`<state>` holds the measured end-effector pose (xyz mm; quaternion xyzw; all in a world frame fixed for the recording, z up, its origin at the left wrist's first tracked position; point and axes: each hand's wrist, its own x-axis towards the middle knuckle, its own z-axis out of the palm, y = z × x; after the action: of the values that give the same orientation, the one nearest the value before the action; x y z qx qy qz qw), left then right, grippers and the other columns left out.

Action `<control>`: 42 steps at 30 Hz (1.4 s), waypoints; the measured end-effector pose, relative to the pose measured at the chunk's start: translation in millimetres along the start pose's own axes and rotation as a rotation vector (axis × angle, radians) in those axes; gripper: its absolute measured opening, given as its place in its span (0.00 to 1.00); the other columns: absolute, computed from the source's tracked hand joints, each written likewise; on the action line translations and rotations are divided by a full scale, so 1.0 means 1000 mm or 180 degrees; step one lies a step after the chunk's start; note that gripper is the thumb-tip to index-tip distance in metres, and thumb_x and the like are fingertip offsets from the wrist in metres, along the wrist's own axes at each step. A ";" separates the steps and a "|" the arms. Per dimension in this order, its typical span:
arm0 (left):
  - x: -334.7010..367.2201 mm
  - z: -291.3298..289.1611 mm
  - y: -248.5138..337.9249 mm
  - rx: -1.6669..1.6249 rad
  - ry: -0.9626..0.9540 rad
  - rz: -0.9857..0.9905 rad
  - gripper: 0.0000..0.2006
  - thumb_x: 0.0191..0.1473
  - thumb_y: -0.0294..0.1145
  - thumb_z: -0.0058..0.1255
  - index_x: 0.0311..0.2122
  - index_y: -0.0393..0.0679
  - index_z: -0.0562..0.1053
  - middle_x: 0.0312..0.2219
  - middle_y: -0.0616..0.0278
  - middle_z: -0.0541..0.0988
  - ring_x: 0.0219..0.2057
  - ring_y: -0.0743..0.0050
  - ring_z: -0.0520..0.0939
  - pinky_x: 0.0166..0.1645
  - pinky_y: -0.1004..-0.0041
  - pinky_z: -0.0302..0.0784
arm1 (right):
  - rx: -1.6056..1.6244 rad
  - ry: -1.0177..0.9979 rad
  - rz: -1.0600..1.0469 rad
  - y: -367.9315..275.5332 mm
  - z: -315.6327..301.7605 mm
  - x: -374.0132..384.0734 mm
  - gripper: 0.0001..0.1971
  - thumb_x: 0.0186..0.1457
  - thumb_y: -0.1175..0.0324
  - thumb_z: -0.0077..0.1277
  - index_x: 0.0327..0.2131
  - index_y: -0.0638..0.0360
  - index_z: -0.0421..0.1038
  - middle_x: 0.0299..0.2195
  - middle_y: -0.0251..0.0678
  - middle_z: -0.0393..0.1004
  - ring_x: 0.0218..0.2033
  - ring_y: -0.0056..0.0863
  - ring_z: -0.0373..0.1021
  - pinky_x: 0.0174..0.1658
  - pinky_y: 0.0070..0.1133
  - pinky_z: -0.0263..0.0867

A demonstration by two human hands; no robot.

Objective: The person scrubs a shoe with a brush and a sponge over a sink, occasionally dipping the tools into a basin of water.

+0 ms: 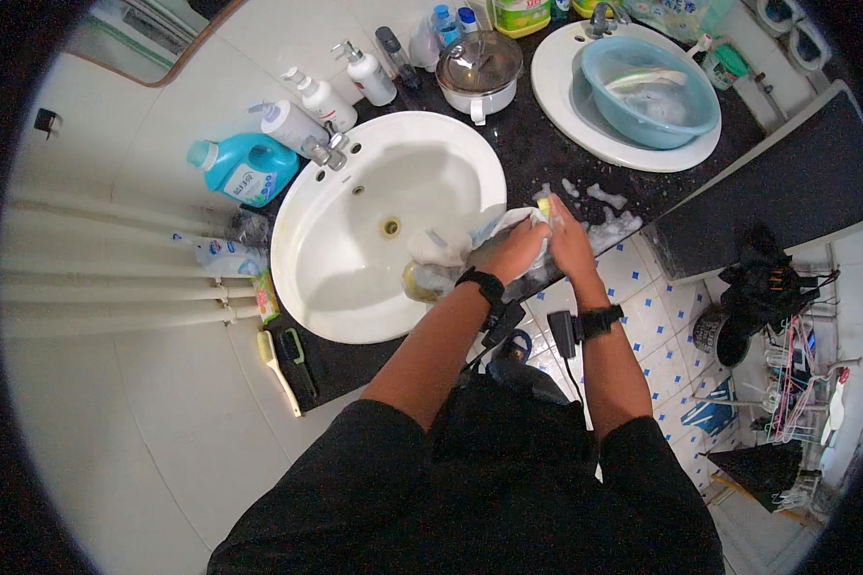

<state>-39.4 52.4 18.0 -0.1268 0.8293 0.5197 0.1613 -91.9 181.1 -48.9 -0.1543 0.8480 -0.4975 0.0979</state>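
Note:
My left hand (517, 251) is closed on a wet white item (501, 224) with pale blue patches, at the right rim of the near sink (297, 278). It looks like cloth or a soft shoe; my hands cover much of it. Pressed against it from the right, my right hand (571, 245) has a small yellow piece (545, 206) at its fingertips, whose kind I cannot make out. Inside the sink, beside my left hand, lies a pale thing (437, 247) with a yellowish rounded end (418, 283). Foam (612, 230) is spread on the dark counter by my right hand.
A blue basin (599, 57) with foamy water and a white item sits in the second sink (552, 91). Pump bottles (367, 77), a blue detergent bottle (249, 168) and a lidded pot (479, 72) line the back. Two brushes (280, 374) lie at the counter's left end.

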 end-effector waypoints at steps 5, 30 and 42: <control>0.009 0.000 -0.029 0.0154 0.0084 -0.0131 0.22 0.53 0.44 0.33 0.42 0.35 0.68 0.43 0.43 0.72 0.47 0.51 0.71 0.52 0.61 0.61 | 0.0023 -0.0191 -0.0042 -0.003 0.000 -0.021 0.22 0.63 0.62 0.28 0.58 0.57 0.57 0.53 0.49 0.64 0.53 0.46 0.62 0.55 0.29 0.57; 0.007 0.000 -0.014 -0.0426 -0.0134 -0.0001 0.22 0.52 0.42 0.34 0.45 0.35 0.67 0.43 0.50 0.73 0.46 0.61 0.72 0.52 0.66 0.61 | 0.0071 -0.0342 0.0038 -0.015 -0.003 0.008 0.22 0.60 0.69 0.30 0.57 0.62 0.58 0.56 0.50 0.61 0.57 0.43 0.59 0.58 0.26 0.53; 0.021 0.014 -0.038 -0.1208 -0.0202 0.0648 0.17 0.56 0.35 0.36 0.46 0.36 0.67 0.43 0.54 0.73 0.47 0.67 0.70 0.55 0.69 0.60 | 0.0112 -0.0088 -0.0247 -0.040 -0.004 0.001 0.22 0.64 0.59 0.30 0.56 0.61 0.59 0.56 0.48 0.60 0.57 0.42 0.58 0.57 0.26 0.55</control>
<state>-42.7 47.7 -27.6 -0.0541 0.7197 0.6839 0.1073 -87.1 165.3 -12.0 -0.1922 0.8311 -0.5135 0.0931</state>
